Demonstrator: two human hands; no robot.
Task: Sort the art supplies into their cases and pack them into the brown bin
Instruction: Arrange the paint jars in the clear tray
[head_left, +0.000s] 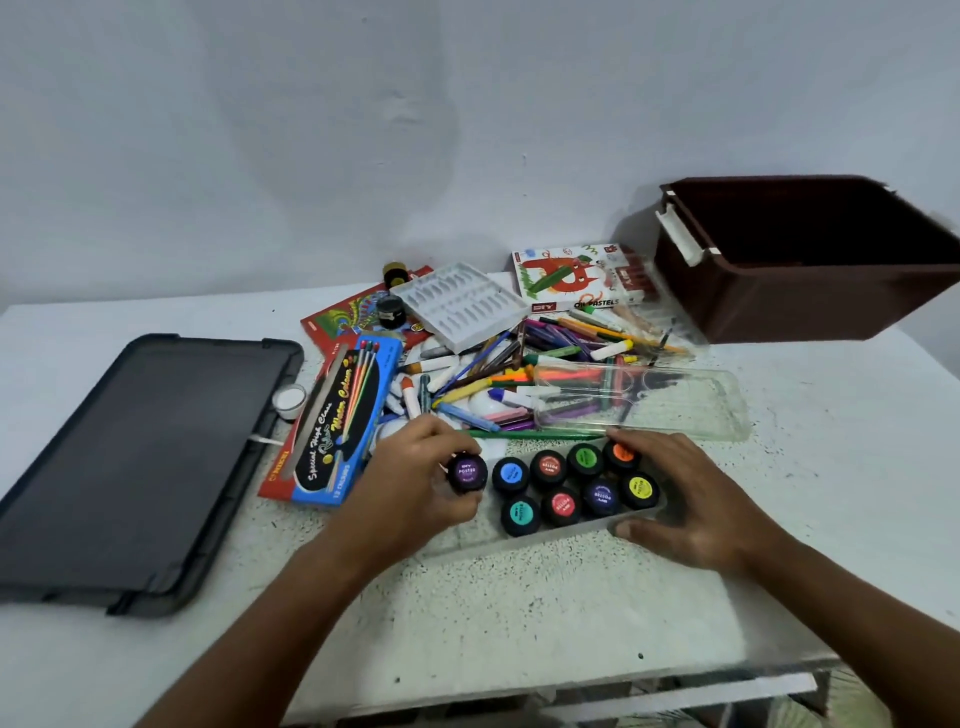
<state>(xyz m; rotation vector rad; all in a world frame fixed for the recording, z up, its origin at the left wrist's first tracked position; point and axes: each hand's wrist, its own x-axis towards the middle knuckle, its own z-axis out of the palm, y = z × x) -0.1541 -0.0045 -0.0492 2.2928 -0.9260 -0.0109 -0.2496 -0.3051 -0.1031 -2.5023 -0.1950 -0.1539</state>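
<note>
Here, hands (415, 483) round purple jar (467, 472)

Bare counter (545, 597) runs along the near edge and in the right near corner. A heap of crayons and pens (524, 369) and a clear lid (675, 400) block the middle; the brown bin (810, 270) fills the far right corner, a dark lid (135, 467) the left edge.

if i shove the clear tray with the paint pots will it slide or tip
The clear tray looks shallow and low, so it should probably slide on the table, not tip. Its thin plastic may flex. The poster paint pots sit snugly, so they likely won't topple.
</note>
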